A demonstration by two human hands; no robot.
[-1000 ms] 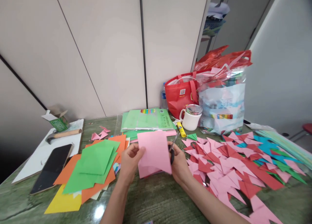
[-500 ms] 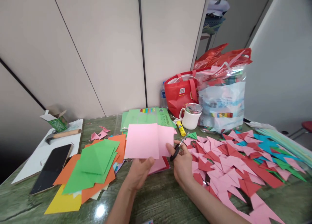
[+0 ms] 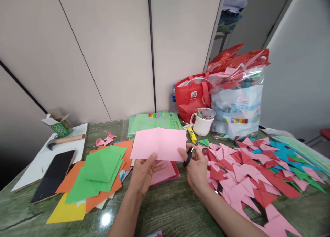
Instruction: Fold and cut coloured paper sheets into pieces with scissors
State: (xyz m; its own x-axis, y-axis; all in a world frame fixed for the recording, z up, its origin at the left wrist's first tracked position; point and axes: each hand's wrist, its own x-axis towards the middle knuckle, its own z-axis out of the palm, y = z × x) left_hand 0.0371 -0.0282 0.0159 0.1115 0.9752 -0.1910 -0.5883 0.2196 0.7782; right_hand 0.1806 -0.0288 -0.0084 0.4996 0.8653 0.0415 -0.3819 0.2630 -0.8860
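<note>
A sheet of pink paper [image 3: 161,140] with a crease down its middle is held up over the table, spread wide. My left hand [image 3: 144,173] pinches its lower left edge, thumb in front. At the right edge, the thumb of my right hand [image 3: 198,170] presses on the sheet, and the same hand holds a pair of small black-handled scissors [image 3: 189,158] with the blades pointing up and away. Below the sheet lies a stack of pink and red paper [image 3: 165,173], partly covered by it and by my left fingers.
Green, orange and yellow sheets [image 3: 95,175] lie left, beside a phone [image 3: 54,175] and hammer [image 3: 69,139]. Cut pink and red pieces [image 3: 239,175] spread on the right. Behind stand a white mug [image 3: 203,122], glue stick [image 3: 191,135], red bag [image 3: 189,99] and filled plastic bag [image 3: 235,109].
The pink paper has gone from two overlapping panels to one wide sheet with a centre crease. My right hand has shifted slightly right with the scissors; my left hand moved a little left.
</note>
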